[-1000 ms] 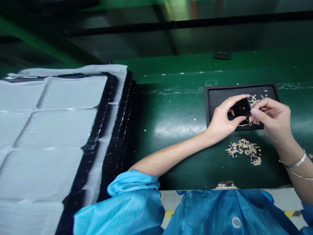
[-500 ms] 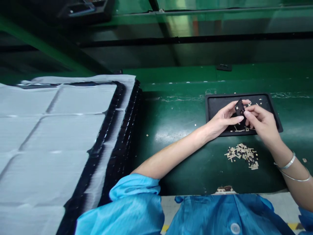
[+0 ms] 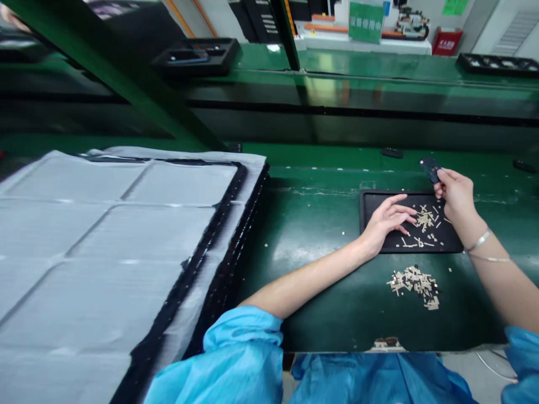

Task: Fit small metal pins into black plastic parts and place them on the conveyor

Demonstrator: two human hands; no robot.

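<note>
My right hand point(image 3: 458, 193) is raised at the right rear of the black tray point(image 3: 370, 210), pinching a small flat black part point(image 3: 430, 168) by one end. The part is tilted, and its exact kind cannot be made out. Over the tray's left half, my left hand point(image 3: 385, 221) has its fingers spread and holds nothing. Several thin beige strips point(image 3: 426, 219) lie loose in the tray by its fingertips. Nearer to me, on the green table, is a heap of small beige and black pieces point(image 3: 415, 283).
On the left stands a tall stack of black trays with white sheet covers point(image 3: 138, 235). Another flat black part point(image 3: 392, 152) lies at the back of the green table point(image 3: 311, 280). A shelf behind carries a black box point(image 3: 197, 59) and a black tray point(image 3: 499, 64).
My hands have parted. The right hand has carried the black part up and away to the back, while the left has let go of it and opened over the tray. The view has tilted up.
</note>
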